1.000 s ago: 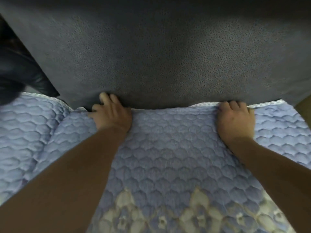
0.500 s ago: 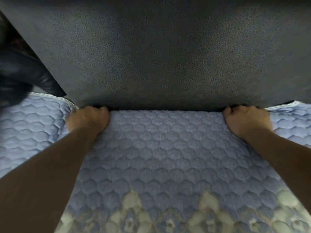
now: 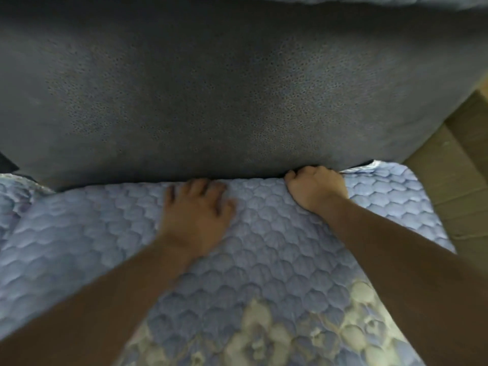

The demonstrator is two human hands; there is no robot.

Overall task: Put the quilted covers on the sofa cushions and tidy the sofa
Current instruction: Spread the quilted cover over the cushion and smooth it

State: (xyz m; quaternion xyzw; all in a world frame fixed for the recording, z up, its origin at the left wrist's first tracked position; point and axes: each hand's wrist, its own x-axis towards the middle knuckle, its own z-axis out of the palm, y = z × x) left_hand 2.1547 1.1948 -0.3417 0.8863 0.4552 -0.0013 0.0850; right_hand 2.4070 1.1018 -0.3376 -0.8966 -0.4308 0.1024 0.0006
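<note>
A light blue quilted cover (image 3: pixel 264 260) with a pale floral border near me lies over the sofa seat cushion. Behind it rises the dark grey sofa backrest (image 3: pixel 237 101). My left hand (image 3: pixel 198 210) lies flat on the cover near the back crease, fingers spread and straight. My right hand (image 3: pixel 315 187) is further right at the crease, its fingers curled and pushed down into the gap between seat and backrest, fingertips hidden. The cover's back edge disappears under the backrest.
Another quilted blue cover (image 3: pixel 15 202) lies on the neighbouring seat at the left. A brown wooden surface (image 3: pixel 459 180) shows past the sofa's right end. A strip of blue quilted fabric (image 3: pixel 369 0) tops the backrest.
My left hand has moved right from the cover's left back corner to its middle and flattened out. The right hand stays at the crease. The view has shifted right.
</note>
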